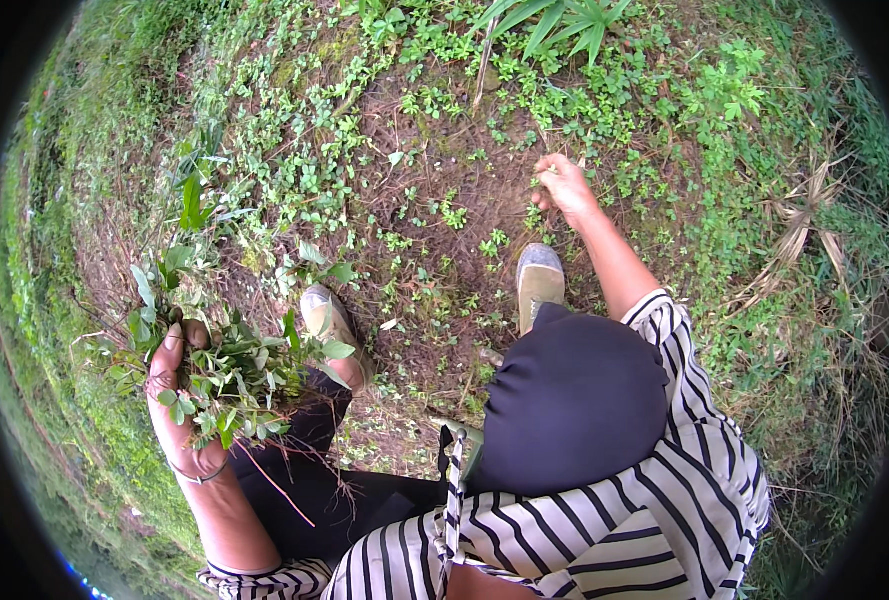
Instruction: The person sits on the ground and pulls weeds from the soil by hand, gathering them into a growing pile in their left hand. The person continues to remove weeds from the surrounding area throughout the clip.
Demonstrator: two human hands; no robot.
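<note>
My left hand (170, 367) is closed around a thick bunch of uprooted weeds (245, 379), held above my bent left leg. Leaves stick out on both sides of the fist, and thin reddish roots dangle below it. Low over the soil, ahead of my right shoe (540, 279), my right hand (564, 187) has its thumb and fingers pinched together. A small pale green sprig (552, 169) shows between those fingertips, though its full length is hard to make out. Small leafy weeds (453, 212) grow from the bare brown soil (459, 169) between the hands.
Denser low green plants (324, 142) cover the ground ahead and to the left. A long-leaved plant (557, 22) stands at the top, beside a dry stalk (484, 64). Withered straw-coloured leaves (801, 217) lie at right. My left shoe (326, 311) rests on the soil.
</note>
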